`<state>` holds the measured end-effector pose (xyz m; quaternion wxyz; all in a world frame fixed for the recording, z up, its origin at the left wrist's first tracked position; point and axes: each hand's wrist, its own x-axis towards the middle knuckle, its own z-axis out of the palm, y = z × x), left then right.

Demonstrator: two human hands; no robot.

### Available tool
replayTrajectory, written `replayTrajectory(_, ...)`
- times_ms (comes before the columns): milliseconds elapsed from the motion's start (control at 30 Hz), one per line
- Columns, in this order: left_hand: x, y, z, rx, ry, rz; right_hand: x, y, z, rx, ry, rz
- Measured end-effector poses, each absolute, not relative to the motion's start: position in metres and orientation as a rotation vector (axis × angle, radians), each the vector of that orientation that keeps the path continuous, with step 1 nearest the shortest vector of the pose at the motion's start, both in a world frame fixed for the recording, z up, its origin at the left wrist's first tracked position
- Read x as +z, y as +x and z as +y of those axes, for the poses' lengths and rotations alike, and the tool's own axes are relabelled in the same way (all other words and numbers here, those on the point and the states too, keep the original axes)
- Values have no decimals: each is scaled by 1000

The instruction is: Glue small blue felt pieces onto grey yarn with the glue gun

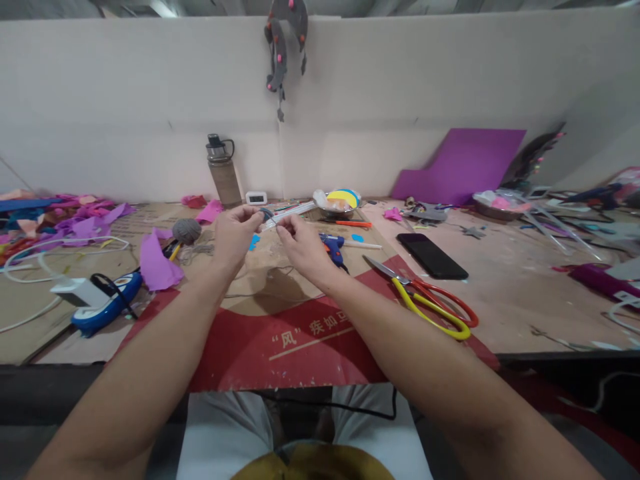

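Note:
Above the cardboard, my left hand is closed in a pinch on a short length of grey yarn. My right hand, just to its right, pinches the other end with thumb and forefinger. The yarn bends in a small curve between the fingertips; its exact ends are hidden. A ball of grey yarn lies left of my left hand, with loose strands near it. Beside my right hand is a blue glue gun. Clear sticks lie behind the hands.
Red-and-yellow-handled scissors and a black phone lie to the right. On the left are a blue power strip with a white plug and a heap of coloured scraps. A bottle stands behind, near the white partition.

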<state>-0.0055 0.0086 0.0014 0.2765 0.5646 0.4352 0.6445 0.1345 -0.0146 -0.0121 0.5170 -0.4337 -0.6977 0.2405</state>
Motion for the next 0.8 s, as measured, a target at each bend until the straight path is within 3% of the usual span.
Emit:
replayTrajectory(167, 6, -17, 20, 1851, 1181, 1091, -14, 126, -28, 559, -982, -1928)
replayTrajectory(433, 17, -36, 30, 1729, 715, 815, -24, 112, -41, 414, -877, -2333)
replayTrajectory(567, 16, -41, 34, 1741, 735, 731, -3, 130, -36, 453, -1079, -2228)
replayTrajectory(800, 13, -39, 31, 1738, 784, 656, 12, 194, 2, 89, -1619, -1862)
